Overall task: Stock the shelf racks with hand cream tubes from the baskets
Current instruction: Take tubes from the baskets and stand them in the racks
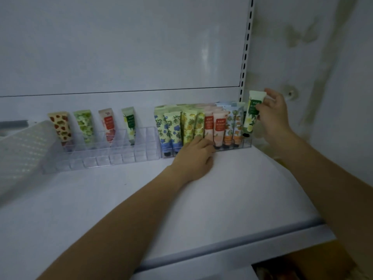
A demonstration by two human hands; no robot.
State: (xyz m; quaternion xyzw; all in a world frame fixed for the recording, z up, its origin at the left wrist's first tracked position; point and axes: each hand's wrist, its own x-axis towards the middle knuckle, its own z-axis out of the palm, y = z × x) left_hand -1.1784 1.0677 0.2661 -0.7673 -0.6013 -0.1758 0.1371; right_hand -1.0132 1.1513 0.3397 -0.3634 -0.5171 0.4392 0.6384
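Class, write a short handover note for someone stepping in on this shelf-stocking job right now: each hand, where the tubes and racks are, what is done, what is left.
Right hand: pinches a green-and-white tube, upright at the right end of the right rack, apparently going in.
Left hand: rests on the shelf against that rack's front; whether it grips anything cannot be told.
Done: the right rack looks nearly full.
Left: the left rack holds only four tubes along its back, with most slots empty. A white basket shows at the left edge, contents unseen.
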